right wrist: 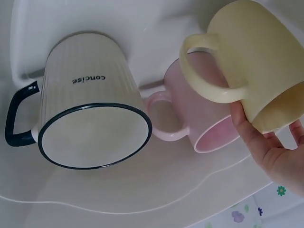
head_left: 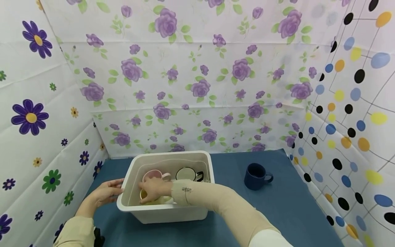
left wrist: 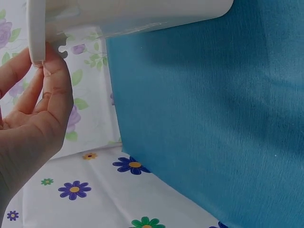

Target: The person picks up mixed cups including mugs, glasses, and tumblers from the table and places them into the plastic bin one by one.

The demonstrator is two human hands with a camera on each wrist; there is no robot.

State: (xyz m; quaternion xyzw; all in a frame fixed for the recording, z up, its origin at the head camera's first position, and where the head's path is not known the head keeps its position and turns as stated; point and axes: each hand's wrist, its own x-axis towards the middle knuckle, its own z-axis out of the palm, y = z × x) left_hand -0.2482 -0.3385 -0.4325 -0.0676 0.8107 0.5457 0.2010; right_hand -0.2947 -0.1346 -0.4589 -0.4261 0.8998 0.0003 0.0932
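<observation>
My left hand [head_left: 106, 192] is at the left rim of a white plastic tub [head_left: 166, 216]; in the left wrist view its thumb and fingertips meet the rim's lower edge. Inside the tub, my right hand [head_left: 155, 188] grips a pale yellow mug [right wrist: 261, 47] by its rim. That mug is tilted, its mouth toward the fingers. Beside it lies a pink mug [right wrist: 194, 99], partly hidden behind the yellow handle. A ribbed cream mug [right wrist: 88, 71] with a dark rim, a dark handle and the word "concise" occupies the tub's right side.
On the blue tabletop [head_left: 234, 212], right of the tub, stands a dark blue mug [head_left: 254, 176] with its handle pointing right. Flowered sheets hang behind and on the left; a dotted sheet [head_left: 348, 137] hangs on the right.
</observation>
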